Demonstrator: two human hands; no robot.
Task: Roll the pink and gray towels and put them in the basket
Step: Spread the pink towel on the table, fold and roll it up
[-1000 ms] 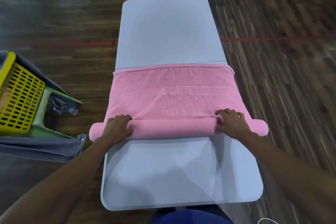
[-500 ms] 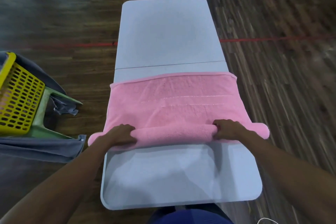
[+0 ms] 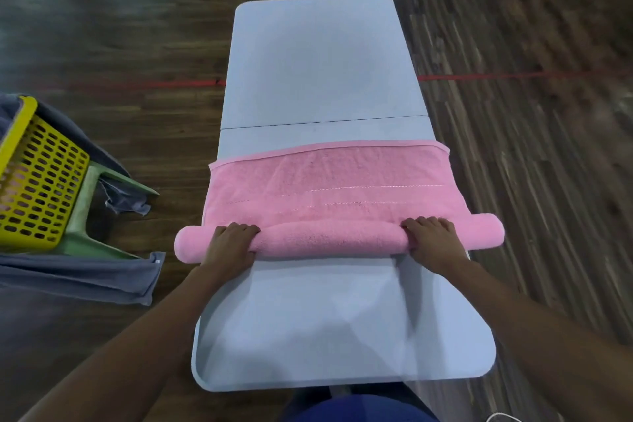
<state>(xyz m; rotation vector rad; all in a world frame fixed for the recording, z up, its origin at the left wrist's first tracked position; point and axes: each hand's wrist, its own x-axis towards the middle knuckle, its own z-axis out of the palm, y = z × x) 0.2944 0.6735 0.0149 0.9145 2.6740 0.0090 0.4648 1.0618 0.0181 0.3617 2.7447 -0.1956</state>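
Pink terry towel (image 3: 329, 195) half rolled, fingers of left hand (image 3: 227, 243) and right hand (image 3: 433, 240) curled over it; grey plastic table (image 3: 315, 62); yellow slotted basket (image 3: 37, 178) at nine o'clock.

Head-worn camera looks steeply down at the table (image 3: 318, 79).

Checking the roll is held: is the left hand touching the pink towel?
Touching. The head view shows the left hand curled over the rolled pink towel.

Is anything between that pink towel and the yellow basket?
Nothing visible does. The left hand and right hand grip the pink towel on the table; only open floor lies between it and the basket. The gray towel hangs beside the basket.
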